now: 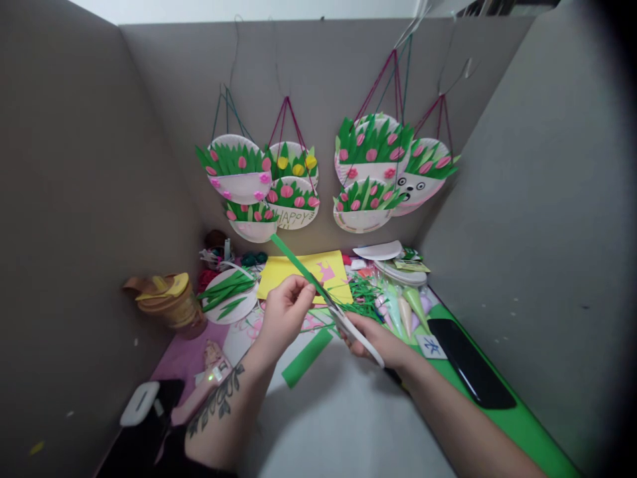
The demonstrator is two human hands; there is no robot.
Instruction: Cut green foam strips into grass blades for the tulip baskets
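- Near foreground: a broad green paper piece (307,358) lies on the tabletop (338,425), below the hands; it appears uncut into narrow shapes, hence work remaining.
- Centre: the left hand (286,309) pinches a narrow green strip (293,257), held aloft and slanting. The right hand (373,338) is closed around the scissors (365,342), whose blades meet the strip's lower part; whether they are parted cannot be told. Cutting of this strip is judged incomplete.
- Beyond, left: slender pointed green leaves (226,289), evidently finished cuttings, lie on a white plate (246,312).
- Beyond, right: heaped green clippings (365,299) indicate considerable trimming already done, beside a yellow sheet (279,275).
- Background: paper-plate baskets (243,189) hang on the partition (318,73), filled with leaves and flowers, apparently complete.
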